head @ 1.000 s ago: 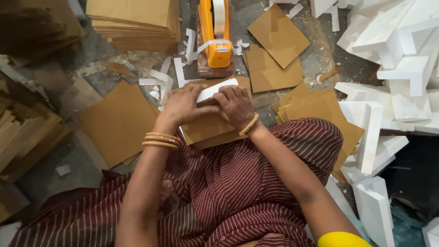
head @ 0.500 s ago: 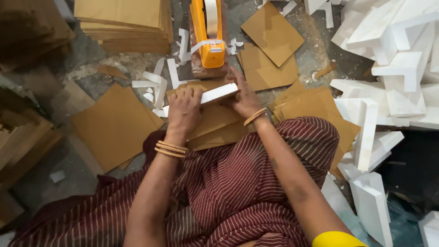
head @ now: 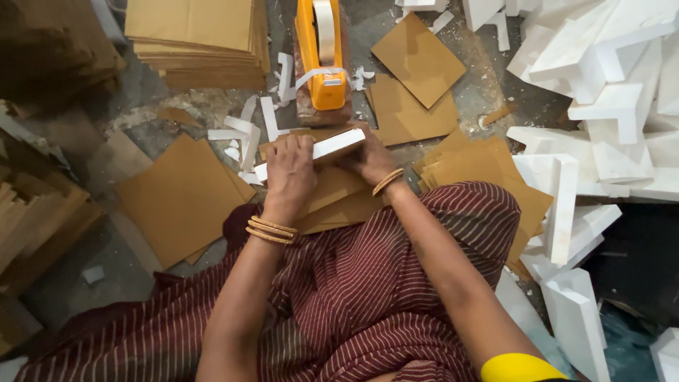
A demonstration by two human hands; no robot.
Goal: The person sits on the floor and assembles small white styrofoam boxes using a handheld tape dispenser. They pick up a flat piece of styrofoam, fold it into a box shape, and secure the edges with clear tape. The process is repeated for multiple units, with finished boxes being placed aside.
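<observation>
Both hands have moved up toward the orange tape holder [head: 322, 60] since a moment ago, and the white foam piece [head: 332, 147] now lies tipped on its long edge. The left hand [head: 288, 173] is closed over the near end of the foam piece, fingers wrapped on top. The right hand [head: 369, 157] holds the far end from behind. Brown card sheets [head: 332, 201] lie under the foam piece, on the lap in the striped cloth [head: 368, 290]. A tall card stack [head: 198, 39] sits on the floor. White foam blocks [head: 601, 106] pile up on the right.
</observation>
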